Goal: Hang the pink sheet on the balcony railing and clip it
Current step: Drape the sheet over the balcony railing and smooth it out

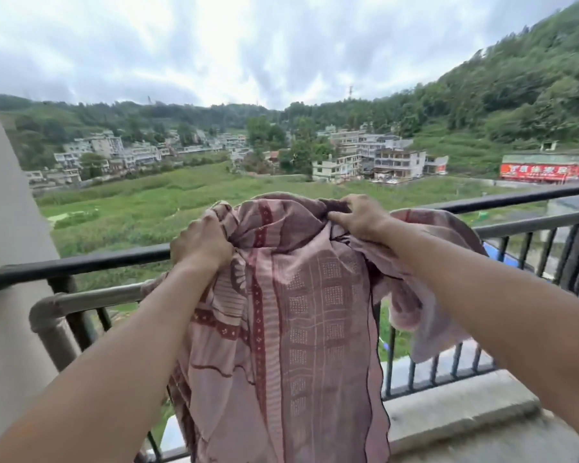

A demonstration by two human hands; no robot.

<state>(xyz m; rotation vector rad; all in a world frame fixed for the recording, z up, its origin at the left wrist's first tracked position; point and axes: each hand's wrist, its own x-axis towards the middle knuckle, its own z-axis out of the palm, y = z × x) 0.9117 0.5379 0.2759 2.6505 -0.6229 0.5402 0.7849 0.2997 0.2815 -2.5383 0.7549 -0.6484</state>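
Both hands, left hand (pixel 201 243) and right hand (pixel 358 217), clenched on bunched pink sheet (pixel 301 315) above balcony railing (pixel 81 262), red banner (pixel 545 172) writing unreadable

Both bare arms reach forward. The left hand (pixel 201 243) makes a closed fist grip; the right hand (pixel 358 217) pinches, thumb against fingers.

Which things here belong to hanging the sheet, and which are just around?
Part of the job:
pink patterned cotton sheet
black metal top rail
left hand
right hand

Just around:
silver steel pipe
red signboard
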